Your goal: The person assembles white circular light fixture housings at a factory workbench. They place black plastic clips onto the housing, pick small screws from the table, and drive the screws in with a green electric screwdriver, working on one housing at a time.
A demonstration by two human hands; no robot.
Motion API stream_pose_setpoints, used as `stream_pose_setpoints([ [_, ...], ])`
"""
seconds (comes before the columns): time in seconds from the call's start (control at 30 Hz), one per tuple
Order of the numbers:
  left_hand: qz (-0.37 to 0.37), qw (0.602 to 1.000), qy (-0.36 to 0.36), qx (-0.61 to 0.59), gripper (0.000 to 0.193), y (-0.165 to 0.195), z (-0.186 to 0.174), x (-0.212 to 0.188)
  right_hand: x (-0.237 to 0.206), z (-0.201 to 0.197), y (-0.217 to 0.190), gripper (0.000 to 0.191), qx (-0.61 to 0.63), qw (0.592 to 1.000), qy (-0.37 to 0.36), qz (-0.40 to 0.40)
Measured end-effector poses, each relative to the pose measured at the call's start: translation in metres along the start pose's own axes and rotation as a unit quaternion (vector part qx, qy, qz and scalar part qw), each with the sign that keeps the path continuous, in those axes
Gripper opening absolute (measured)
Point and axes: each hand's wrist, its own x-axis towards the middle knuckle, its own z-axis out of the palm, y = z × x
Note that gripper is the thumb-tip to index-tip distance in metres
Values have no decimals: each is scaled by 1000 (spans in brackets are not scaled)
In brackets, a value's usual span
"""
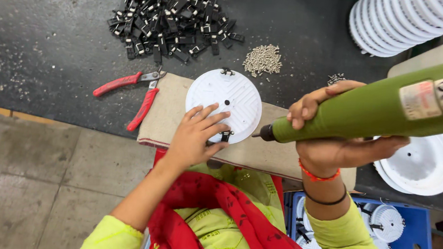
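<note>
Left hand [195, 137]: spread flat, fingers open, pressing on the lower left of the white round housing [224, 105], holding it down rather than gripping it.
Right hand [334, 143]: closed around the green electric screwdriver [373, 109], which slants from the right edge of the frame down toward the centre.
Driver tip: just beside the housing's lower right rim, near the small black clip [225, 135] at the bottom edge (whether it touches a screw cannot be told).
Housing: centre of the frame, lying on a tan pad [261, 153] at the bench edge.
Bench top: a heap of black clips [169, 14] in the upper middle, a small pile of screws [262, 59] just right of it, red-handled pliers [130, 93] left of the pad.
Other stock: stacked white discs [400, 20] in the upper right, more housings in a blue crate [419, 237] at lower right.
Doing it well: in my judgement, keep the bit square to the screw, the flat hand firm so the housing cannot spin, and fingertips clear of the clip.
</note>
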Motion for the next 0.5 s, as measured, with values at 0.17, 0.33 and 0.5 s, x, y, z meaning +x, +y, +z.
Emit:
stream_pose_setpoints([
  [0.17, -80, 992, 96, 15, 31, 32, 28, 9, -9, 4, 22, 100, 13, 1000, 11, -13],
  [0.33, -122, 983, 136, 22, 31, 52, 45, 16, -12, -2, 32, 97, -17, 998, 32, -56],
  [0.5, -120, 983, 133, 26, 31, 52, 46, 15, -12, -13, 29, 97, -10, 996, 42, -72],
])
